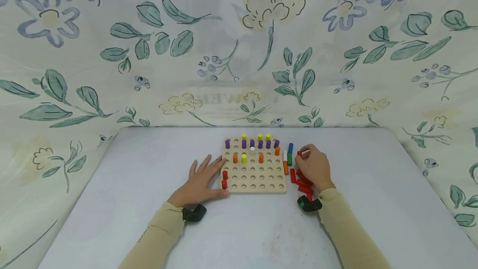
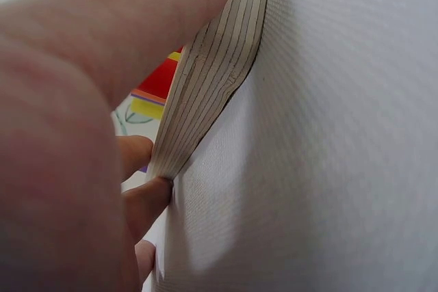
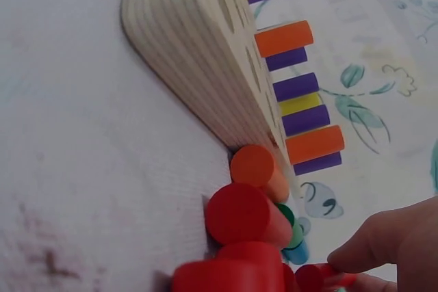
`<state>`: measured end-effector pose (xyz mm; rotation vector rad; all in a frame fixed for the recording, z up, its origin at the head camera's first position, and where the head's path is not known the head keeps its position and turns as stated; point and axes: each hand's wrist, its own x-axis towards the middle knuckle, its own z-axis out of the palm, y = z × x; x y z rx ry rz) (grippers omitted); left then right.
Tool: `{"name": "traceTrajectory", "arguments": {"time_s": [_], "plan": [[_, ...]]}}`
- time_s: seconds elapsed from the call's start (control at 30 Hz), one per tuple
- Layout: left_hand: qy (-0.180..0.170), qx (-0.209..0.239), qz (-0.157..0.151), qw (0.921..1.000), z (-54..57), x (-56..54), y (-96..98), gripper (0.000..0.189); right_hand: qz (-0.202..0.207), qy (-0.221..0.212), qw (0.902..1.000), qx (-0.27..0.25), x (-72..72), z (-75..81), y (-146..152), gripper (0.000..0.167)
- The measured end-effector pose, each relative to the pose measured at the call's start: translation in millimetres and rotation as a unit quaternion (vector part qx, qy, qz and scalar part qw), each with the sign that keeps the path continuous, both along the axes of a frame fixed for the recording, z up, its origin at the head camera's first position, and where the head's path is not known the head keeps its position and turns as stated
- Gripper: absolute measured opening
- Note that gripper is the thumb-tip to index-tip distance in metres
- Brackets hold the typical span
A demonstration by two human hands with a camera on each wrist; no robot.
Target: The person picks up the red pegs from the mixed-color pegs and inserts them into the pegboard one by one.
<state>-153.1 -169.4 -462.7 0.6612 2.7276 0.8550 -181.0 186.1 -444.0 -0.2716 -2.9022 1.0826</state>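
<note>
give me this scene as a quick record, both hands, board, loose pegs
left hand: touches the left edge of the pale wooden pegboard
right hand: pinches a red cylindrical peg, right of the board
in board: upright cylindrical pegs, purple, yellow, orange, white and red
right of board: loose cylindrical pegs, red, orange, green, blue and white

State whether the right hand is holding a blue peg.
No, the right hand pinches a red peg; the blue peg lies beside the pegboard.

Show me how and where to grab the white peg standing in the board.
Probably pinch the white peg by its upper left and right sides, coming from above: it stands upright in the board, with a purple peg close behind.
</note>
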Motion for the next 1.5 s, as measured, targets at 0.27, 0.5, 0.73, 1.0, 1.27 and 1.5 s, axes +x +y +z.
{"name": "traceTrajectory", "arguments": {"time_s": [0.27,0.5,0.73,1.0,1.27,1.5], "plan": [[0.002,-0.002,0.000,1.0000,-0.9,-0.4,-0.6,0.100,0.006,0.020,0.9998,-0.002,1.2,4.5,-3.0,0.036],[0.004,0.002,-0.002,1.0000,-0.7,-0.2,-1.0,0.100,0.000,0.034,0.9994,0.007,4.0,9.6,-7.9,0.037],[0.004,-0.002,-0.001,1.0000,-1.1,-0.6,-0.5,0.100,0.010,0.050,0.9987,0.003,7.8,15.3,-13.2,0.035],[0.006,-0.007,0.001,1.0000,-0.5,0.1,-0.2,0.101,0.029,0.083,0.9962,0.000,11.3,19.3,-17.2,0.034],[0.005,-0.007,0.001,1.0000,0.8,0.3,0.6,0.101,0.045,0.105,0.9935,-0.004,15.1,23.4,-21.4,0.034],[0.004,-0.006,0.002,1.0000,1.1,0.8,0.2,0.101,0.057,0.118,0.9914,0.004,18.1,26.5,-27.0,0.033]]}}
